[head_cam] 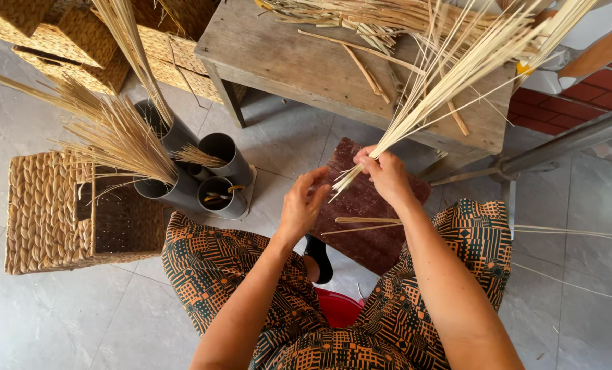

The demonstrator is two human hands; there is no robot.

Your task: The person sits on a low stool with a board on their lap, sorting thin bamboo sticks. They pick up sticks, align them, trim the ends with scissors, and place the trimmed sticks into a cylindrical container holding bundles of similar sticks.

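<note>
1. The right hand [387, 175] is closed around the lower end of a bundle of pale straw stalks [457, 68]; the fingers are curled tight, with the thumb pressed across the stalks.
2. From those fingers the bundle is fanned up and to the right, over a wooden table [265, 48]; only short cut ends are left sticking out below and to the left of the grip.
3. The left hand [300, 205] is held loosely open, fingers slightly bent and spread, nothing grasped. Its fingertips are seen just beside the protruding cut ends; whether they touch cannot be told.
4. A dark reddish board [368, 205] lies directly beneath both hands, and a few loose stalks [361, 220] are laid across it just below the right wrist.
5. To the left of the left fingers, a cluster of grey tubes [213, 171] is stood on the floor, near but apart from the hand; bunches of straw are held in two of them.
6. Further left of the tubes, a woven basket [45, 212] is placed, well apart from the hands, and more woven boxes [66, 41] are stacked above it.
7. Open tiled floor [285, 144] is left between the left fingers, the tubes and the table's near edge.
8. To the right of the right fingers, a metal bar [566, 140] is angled across, and the table's edge lies close above the grip, so room there is narrower.
9. Below the hands, the person's lap in patterned cloth [217, 274] is seen.
</note>
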